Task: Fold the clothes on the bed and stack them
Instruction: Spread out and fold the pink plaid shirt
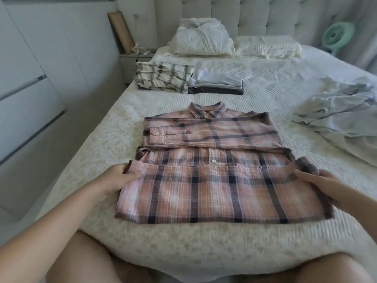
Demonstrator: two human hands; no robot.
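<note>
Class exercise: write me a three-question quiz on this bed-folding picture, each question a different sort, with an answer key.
1. True or false: both hands grip the pink plaid shirt.
2. Multiple choice: the cream plaid folded pile lies (A) left of, (B) right of, (C) on top of the pale blue folded stack.
3. Fill in: the unfolded pale blue garment lies to the shirt's ____.

Key
1. True: left hand and right hand pinch the folded-up hem's corners.
2. A
3. right
</note>
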